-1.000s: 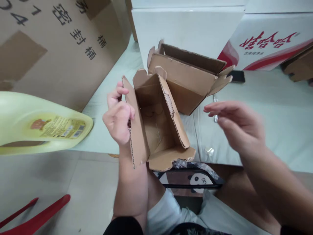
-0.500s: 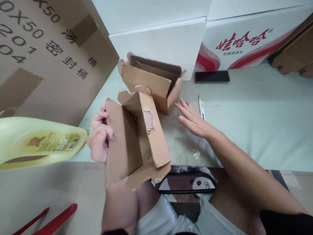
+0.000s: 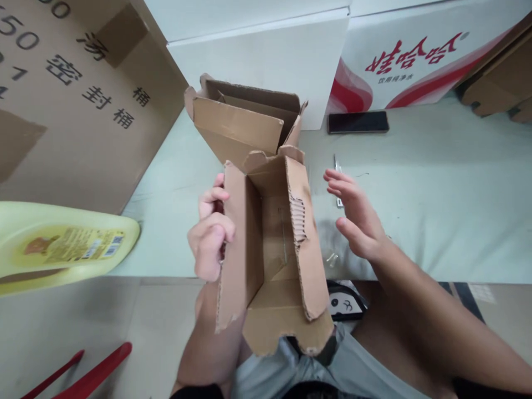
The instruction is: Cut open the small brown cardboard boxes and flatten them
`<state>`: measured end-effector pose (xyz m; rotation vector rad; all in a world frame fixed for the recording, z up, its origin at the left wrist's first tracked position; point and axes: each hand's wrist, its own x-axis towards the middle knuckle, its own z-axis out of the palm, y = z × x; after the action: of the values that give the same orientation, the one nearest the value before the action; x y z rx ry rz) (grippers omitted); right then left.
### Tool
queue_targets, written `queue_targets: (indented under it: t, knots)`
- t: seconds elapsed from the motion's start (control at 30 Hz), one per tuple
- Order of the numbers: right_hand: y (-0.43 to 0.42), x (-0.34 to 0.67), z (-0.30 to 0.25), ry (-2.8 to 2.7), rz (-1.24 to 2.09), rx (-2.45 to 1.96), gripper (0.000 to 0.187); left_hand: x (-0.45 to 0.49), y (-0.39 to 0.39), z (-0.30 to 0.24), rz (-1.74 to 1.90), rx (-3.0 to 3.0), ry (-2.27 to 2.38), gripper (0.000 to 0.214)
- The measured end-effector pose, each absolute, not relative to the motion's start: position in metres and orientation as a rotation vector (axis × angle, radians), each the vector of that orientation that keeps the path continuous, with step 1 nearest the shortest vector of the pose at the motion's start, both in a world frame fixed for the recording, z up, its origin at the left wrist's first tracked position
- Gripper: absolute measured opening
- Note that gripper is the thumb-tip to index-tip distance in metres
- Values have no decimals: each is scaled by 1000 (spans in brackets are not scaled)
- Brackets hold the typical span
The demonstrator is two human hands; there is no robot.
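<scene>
My left hand (image 3: pixel 211 233) grips the left flap of a small open cardboard box (image 3: pixel 276 238), holding it over the table's near edge and my lap. The box's flaps stand apart, its inside shows, and a torn corrugated patch marks the right flap. To the right of the box, my right hand (image 3: pixel 353 213) hovers with fingers stretched out, touching nothing. Behind it a utility knife (image 3: pixel 337 165) lies on the table, partly covered by the fingers. A second open cardboard box (image 3: pixel 236 122) stands just beyond the held one.
A black phone (image 3: pixel 358 122) lies before a white and red carton (image 3: pixel 399 72). On the left are a big printed carton (image 3: pixel 91 111) and a yellow bottle (image 3: pixel 78 244). Clear plastic scraps (image 3: pixel 331 259) rest on the pale green tabletop (image 3: pixel 436 194). Folded cardboard (image 3: pixel 499 77) stands at right.
The held box has shifted right and turned more upright, with its inside facing me. My right hand has drawn back to the right, away from the second box.
</scene>
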<state>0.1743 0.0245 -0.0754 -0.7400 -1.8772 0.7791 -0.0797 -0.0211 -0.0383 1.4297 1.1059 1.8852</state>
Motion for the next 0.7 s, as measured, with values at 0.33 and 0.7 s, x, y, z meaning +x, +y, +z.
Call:
queue_targets:
  t: [0.33,0.7]
  knots:
    - [-6,164,-36,-2094,512,-468,40,-63,-11,-37,1812,1748,1048,34]
    - [-5,174,-49,-1880,517,-548,40,-74,-11,-51,1943,1581,1017,48]
